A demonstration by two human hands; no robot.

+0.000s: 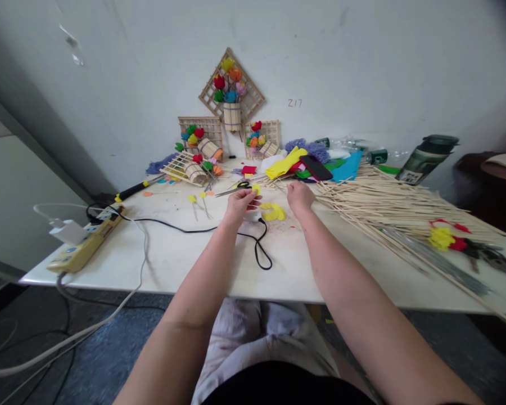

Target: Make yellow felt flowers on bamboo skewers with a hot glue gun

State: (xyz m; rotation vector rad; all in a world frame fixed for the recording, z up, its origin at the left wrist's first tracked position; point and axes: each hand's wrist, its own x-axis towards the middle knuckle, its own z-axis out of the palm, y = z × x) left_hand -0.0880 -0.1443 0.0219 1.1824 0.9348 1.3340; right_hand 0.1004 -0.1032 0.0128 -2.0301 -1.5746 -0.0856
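My left hand (241,205) pinches a small yellow felt piece (256,189) between thumb and fingers, above the table's middle. My right hand (301,198) is closed a little way to the right; anything inside its fingers is too small to make out. Between the hands, a curved group of yellow cut pieces (273,212) lies on the white table (194,253). Scissors with black handles (243,184) rest just behind my left hand. To its left lie thin wire stems with yellow tops (193,199).
Lattice panels with felt flowers (231,84) stand against the wall. A phone (316,167) lies on coloured felt sheets. Many thin wooden sticks (383,197) cover the right side, near pliers (495,256) and a dark bottle (428,159). A power strip (84,247) and cables occupy the left.
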